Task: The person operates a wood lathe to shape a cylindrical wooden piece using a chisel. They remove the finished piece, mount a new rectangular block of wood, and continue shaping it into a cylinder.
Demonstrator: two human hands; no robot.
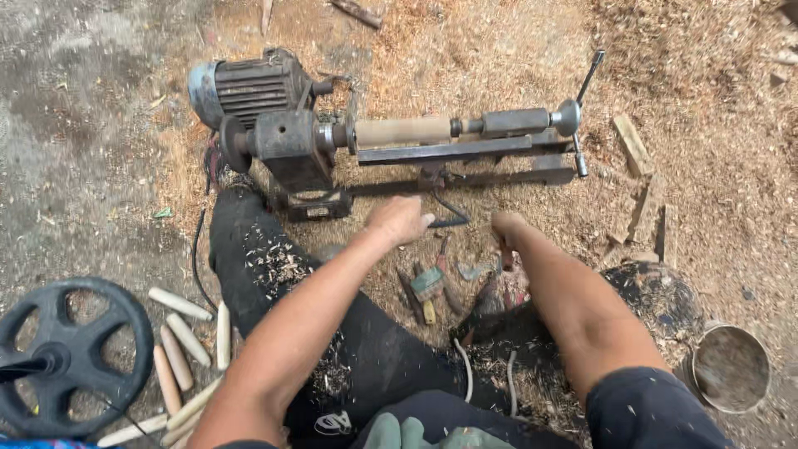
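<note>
the wooden rod [403,130] sits clamped in the small lathe [291,141] on the sawdust ground, just past both hands. the left hand [399,219] is curled loosely above a dark bent handle [449,218] and holds nothing. the right hand [504,229] reaches down into the pile of chisels [432,287]; its grip is hidden.

1. My left hand [399,219] and right hand [504,226] are bare, with no gloves.
2. My forearms are uncovered.
3. My right sleeve [648,407] is short, dark blue, flecked with sawdust.
4. My trousers [266,266] are black, coated with wood shavings.
</note>
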